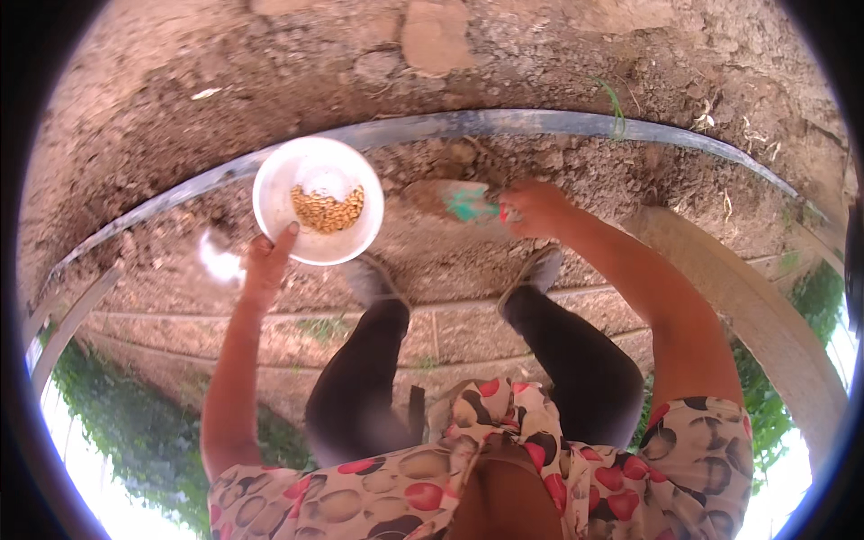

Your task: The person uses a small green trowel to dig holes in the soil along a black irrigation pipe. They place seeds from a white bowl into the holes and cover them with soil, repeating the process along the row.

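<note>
My left hand (pixel 268 263) grips the near-left rim of a white bowl (pixel 270 189), its thumb over the inside. Golden-brown seeds or grains (pixel 327 210) lie in the bottom of the bowl. In my right hand (pixel 536 210) is the red handle of a garden trowel (pixel 466 200), its worn green blade pointing left. The blade is smeared with soil and held at or just above the brown earth (pixel 445 260); whether it touches cannot be made out. The bowl is left of the trowel, apart from it.
A dark irrigation pipe or hose (pixel 486 123) curves across the soil beyond both hands. To the right stands a pale post or beam (pixel 749 324). My shoes (pixel 536 271) rest on the soil near a narrow ledge (pixel 459 304). Green foliage (pixel 135 425) grows behind me.
</note>
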`<act>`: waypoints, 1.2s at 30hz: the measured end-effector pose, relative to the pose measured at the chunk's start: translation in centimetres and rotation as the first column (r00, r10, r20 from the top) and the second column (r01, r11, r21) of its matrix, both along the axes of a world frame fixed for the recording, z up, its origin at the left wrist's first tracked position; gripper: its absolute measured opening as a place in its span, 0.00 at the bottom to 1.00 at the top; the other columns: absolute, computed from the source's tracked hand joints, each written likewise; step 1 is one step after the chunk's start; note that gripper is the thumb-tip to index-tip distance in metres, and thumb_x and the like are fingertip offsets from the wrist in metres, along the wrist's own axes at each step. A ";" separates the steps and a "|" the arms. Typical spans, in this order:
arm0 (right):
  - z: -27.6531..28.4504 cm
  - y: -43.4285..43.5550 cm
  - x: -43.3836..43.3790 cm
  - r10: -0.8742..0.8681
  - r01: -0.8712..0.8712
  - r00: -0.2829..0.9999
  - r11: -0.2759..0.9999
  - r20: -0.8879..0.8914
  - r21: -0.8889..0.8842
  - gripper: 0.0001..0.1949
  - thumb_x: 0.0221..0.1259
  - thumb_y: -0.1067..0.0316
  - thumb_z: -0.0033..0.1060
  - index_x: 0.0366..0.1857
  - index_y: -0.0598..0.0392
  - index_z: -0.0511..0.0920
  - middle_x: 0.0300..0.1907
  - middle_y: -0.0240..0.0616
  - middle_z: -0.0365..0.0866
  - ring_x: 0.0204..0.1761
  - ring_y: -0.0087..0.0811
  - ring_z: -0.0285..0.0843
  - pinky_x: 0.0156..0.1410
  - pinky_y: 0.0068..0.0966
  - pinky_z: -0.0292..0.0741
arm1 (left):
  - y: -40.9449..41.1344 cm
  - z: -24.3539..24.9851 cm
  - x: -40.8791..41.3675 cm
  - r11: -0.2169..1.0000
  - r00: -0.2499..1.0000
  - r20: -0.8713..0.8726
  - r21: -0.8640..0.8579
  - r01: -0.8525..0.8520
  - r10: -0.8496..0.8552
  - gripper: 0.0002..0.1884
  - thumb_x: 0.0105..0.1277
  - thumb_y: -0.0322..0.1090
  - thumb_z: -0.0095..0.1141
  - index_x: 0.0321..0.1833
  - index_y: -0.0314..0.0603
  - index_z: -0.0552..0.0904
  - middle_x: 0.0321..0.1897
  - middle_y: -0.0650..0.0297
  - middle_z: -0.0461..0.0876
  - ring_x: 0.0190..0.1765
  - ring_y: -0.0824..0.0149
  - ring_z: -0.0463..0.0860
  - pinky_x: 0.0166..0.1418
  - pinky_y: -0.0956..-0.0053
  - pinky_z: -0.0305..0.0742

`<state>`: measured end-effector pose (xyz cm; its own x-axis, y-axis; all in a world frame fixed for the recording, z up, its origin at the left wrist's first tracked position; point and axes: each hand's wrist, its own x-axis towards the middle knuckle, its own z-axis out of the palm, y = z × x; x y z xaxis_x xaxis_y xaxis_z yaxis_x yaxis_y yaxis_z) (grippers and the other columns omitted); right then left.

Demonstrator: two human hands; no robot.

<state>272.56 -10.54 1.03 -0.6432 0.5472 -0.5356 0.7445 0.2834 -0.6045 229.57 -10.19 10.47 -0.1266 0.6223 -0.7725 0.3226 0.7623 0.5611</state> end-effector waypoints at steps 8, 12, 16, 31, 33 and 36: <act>-3.1 8.4 1.4 -0.285 0.258 0.957 0.914 0.044 0.313 0.13 0.57 0.56 0.51 0.37 0.53 0.70 0.39 0.44 0.73 0.39 0.45 0.75 0.43 0.43 0.74 | 6.2 -3.8 5.5 0.980 0.987 -0.040 0.119 0.160 -0.156 0.24 0.60 0.51 0.54 0.43 0.30 0.77 0.33 0.61 0.80 0.36 0.73 0.76 0.45 0.81 0.69; -3.2 12.9 9.2 -0.652 0.378 0.711 0.669 0.262 0.639 0.09 0.54 0.69 0.48 0.39 0.59 0.71 0.44 0.50 0.75 0.41 0.46 0.78 0.47 0.39 0.76 | 5.6 -1.2 4.3 0.987 0.975 -0.207 0.120 0.103 -0.077 0.32 0.54 0.56 0.59 0.48 0.30 0.73 0.34 0.58 0.77 0.32 0.73 0.71 0.37 0.78 0.69; -5.3 11.8 15.0 -0.646 0.316 0.587 0.737 0.488 0.597 0.09 0.54 0.69 0.46 0.36 0.57 0.76 0.38 0.48 0.80 0.42 0.46 0.79 0.45 0.38 0.76 | 2.0 3.3 4.6 0.988 0.994 -0.107 0.153 -0.003 0.020 0.19 0.58 0.49 0.56 0.37 0.37 0.76 0.18 0.74 0.70 0.17 0.82 0.58 0.19 0.84 0.51; 10.9 2.2 2.1 -0.150 0.123 0.989 0.811 -0.001 -0.571 0.13 0.50 0.65 0.60 0.41 0.54 0.76 0.31 0.44 0.77 0.27 0.27 0.75 0.32 0.29 0.73 | -4.5 -0.7 -7.0 0.891 0.911 -0.086 0.263 -0.369 0.403 0.11 0.61 0.46 0.53 0.29 0.49 0.72 0.10 0.78 0.58 0.12 0.82 0.52 0.14 0.82 0.44; 10.0 1.6 0.1 -0.137 0.109 0.984 0.967 -0.110 -0.230 0.17 0.47 0.64 0.63 0.43 0.54 0.75 0.36 0.45 0.76 0.32 0.31 0.76 0.37 0.30 0.74 | -5.1 -0.7 -9.9 0.829 0.865 -0.023 0.297 -0.474 0.502 0.13 0.60 0.46 0.54 0.24 0.52 0.70 0.10 0.78 0.57 0.12 0.82 0.51 0.14 0.82 0.43; 6.9 0.4 -1.1 0.076 -0.105 0.990 0.963 0.121 0.248 0.24 0.43 0.61 0.66 0.46 0.57 0.73 0.42 0.46 0.74 0.40 0.38 0.76 0.44 0.33 0.74 | -6.1 3.1 -9.2 0.694 0.768 0.051 0.393 -0.603 0.638 0.15 0.60 0.47 0.55 0.20 0.53 0.69 0.09 0.78 0.58 0.12 0.82 0.51 0.14 0.82 0.43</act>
<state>271.42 -10.09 7.95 -0.6415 0.6160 -0.4572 0.7662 0.4857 -0.4208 220.32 -16.34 13.60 -0.6386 0.6083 -0.4714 -0.0910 0.5486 0.8311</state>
